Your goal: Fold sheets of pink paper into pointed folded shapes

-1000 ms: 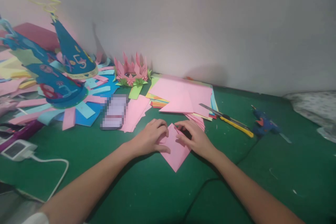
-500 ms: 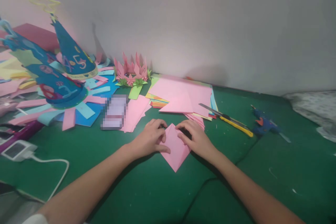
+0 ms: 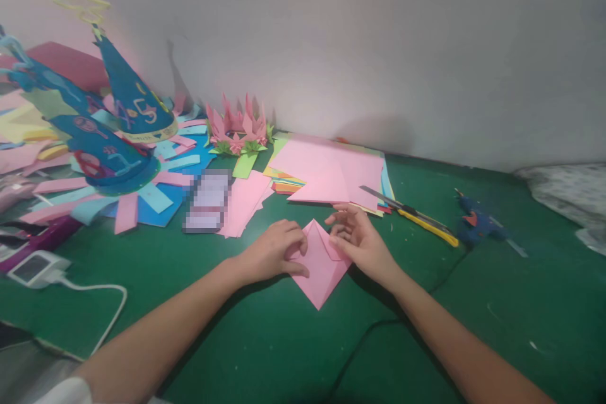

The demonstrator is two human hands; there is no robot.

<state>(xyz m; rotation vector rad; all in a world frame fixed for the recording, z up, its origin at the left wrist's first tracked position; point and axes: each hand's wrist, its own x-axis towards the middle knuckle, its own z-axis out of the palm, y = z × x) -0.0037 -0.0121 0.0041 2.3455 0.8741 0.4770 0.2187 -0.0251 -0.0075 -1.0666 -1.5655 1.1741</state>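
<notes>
Green table mat (image 3: 473,341), pink paper stack (image 3: 331,170) at 12 o'clock, blue cone hat (image 3: 135,104) marked "45", folded pink paper (image 3: 322,265) at centre, left hand (image 3: 272,252) pressing it flat, right hand (image 3: 362,243) loosely open, fingertips touching its edge, phone (image 3: 208,201) blurred out.

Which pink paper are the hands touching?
The folded diamond-shaped pink paper between both hands, alone on the green mat; the other pink sheets lie stacked farther back.
</notes>
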